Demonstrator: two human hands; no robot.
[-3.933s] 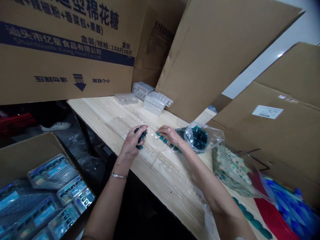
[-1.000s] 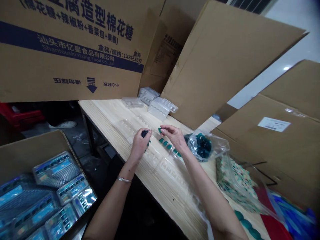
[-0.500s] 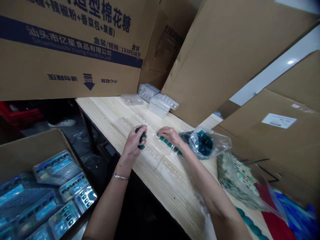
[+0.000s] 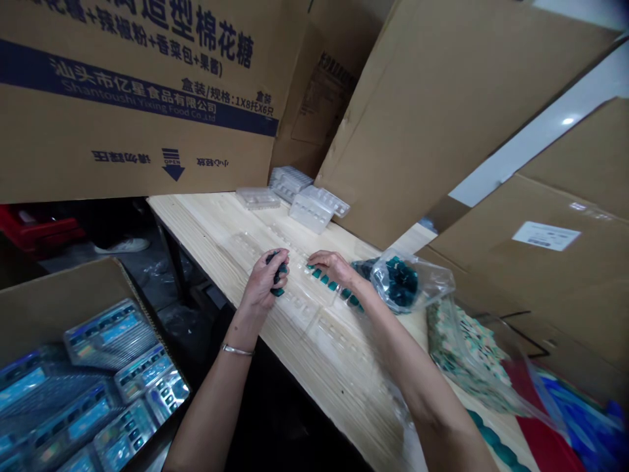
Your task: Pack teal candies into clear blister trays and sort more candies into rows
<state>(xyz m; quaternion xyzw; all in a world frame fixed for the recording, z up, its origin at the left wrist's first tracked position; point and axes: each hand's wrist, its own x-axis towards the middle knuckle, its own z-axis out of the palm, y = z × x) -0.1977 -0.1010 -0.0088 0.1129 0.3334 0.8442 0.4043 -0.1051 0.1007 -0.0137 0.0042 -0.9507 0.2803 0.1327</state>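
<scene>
Teal moulded pieces (image 4: 324,278) sit in a short row along a clear plastic tray (image 4: 299,308) that lies flat on the pale wooden table (image 4: 196,219); they are too small and soft in this view to tell exactly what they are. The left hand (image 4: 263,282), with a thin metal bracelet (image 4: 236,349) at its wrist, is curled closed around a cluster of the same pieces, a few showing between the fingers. The right hand (image 4: 334,269) is open, palm down, its fingertips (image 4: 312,265) just at the row of pieces over the tray. Just beyond it, a clear plastic bag (image 4: 403,282) holds a dark teal heap. Further along the table lies a bag of multicoloured printed pieces (image 4: 462,354), with another teal strip (image 4: 491,439) near the table's edge. Stacked clear trays (image 4: 314,210) stand at the far end against a large cardboard carton (image 4: 132,131) printed with blue and black Chinese text. At lower left, an open cardboard box (image 4: 49,308) holds shiny blue-labelled packs (image 4: 108,334).
</scene>
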